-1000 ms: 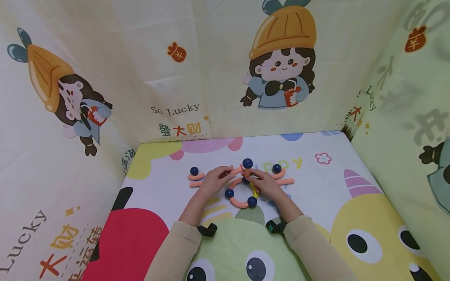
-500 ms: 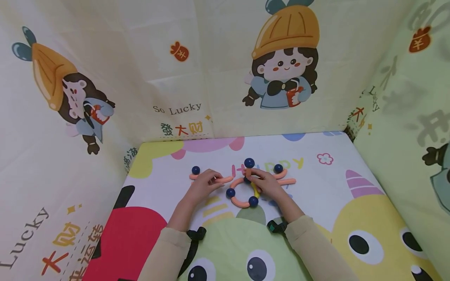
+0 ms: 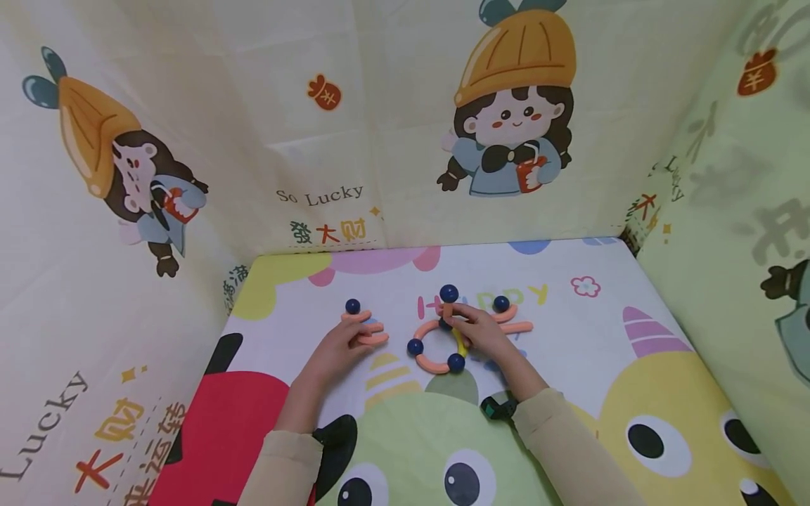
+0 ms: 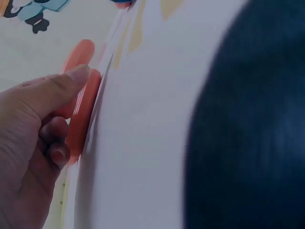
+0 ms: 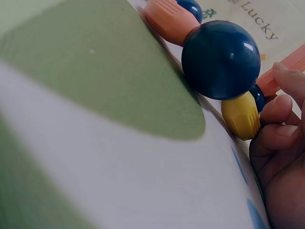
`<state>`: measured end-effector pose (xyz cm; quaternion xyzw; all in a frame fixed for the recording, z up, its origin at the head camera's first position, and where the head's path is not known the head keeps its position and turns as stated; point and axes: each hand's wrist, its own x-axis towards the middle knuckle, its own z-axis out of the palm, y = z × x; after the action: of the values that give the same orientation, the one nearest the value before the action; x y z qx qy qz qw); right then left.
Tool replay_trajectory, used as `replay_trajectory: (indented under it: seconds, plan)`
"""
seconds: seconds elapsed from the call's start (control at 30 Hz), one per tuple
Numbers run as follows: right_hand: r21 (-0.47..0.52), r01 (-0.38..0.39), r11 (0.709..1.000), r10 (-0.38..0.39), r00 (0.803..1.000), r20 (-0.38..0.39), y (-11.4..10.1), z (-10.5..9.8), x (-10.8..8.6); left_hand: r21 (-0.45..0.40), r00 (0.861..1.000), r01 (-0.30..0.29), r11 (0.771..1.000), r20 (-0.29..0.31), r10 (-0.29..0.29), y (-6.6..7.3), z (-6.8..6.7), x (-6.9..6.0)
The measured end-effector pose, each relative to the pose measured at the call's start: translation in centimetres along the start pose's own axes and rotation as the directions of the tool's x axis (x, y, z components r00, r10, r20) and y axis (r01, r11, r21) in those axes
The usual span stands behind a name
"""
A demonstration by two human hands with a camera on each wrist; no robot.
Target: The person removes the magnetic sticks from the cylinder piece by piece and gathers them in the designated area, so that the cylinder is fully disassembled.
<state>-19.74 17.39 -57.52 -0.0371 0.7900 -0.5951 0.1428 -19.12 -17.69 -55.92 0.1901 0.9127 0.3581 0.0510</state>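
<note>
In the head view my left hand is at the left, low over the mat. Its thumb and curled fingers pinch a straight salmon magnetic rod, beside a second salmon rod. At the centre, a ring of curved magnetic rods and dark blue balls lies on the mat; one curved rod is yellow. My right hand pinches a short salmon rod above the ring. That rod lies between the ring's top ball, partly hidden by fingers, and a blue ball beyond.
To the left are a blue ball and a curved salmon rod. On the right, another ball touches a curved rod, with a straight rod below. Printed cloth walls surround the mat.
My left hand has moved left and down from the centre, carrying its salmon rod to beside the other straight rod. The right hand keeps its pinch in place.
</note>
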Motion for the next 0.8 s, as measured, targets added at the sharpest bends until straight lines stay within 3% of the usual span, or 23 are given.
replay_trajectory:
  seconds: [0.2, 0.57, 0.8]
  plan:
    - [-0.008, -0.010, 1.000, 0.010, 1.000, -0.007, 0.0, 0.0, 0.0, 0.034, 0.999, -0.047, 0.998, -0.024, 0.048, -1.4, -0.5, -0.8]
    - [-0.005, 0.002, 1.000, -0.002, 1.000, -0.004, 0.0, 0.0, 0.0, 0.082, 0.998, 0.051, 0.995, -0.027, -0.049, -1.7, -0.5, -0.9]
    - [-0.002, -0.001, 1.000, 0.001, 1.000, 0.000, 0.0, 0.0, 0.1, 0.094, 0.997, 0.073, 0.993, -0.036, -0.070, -1.7, -0.5, -1.0]
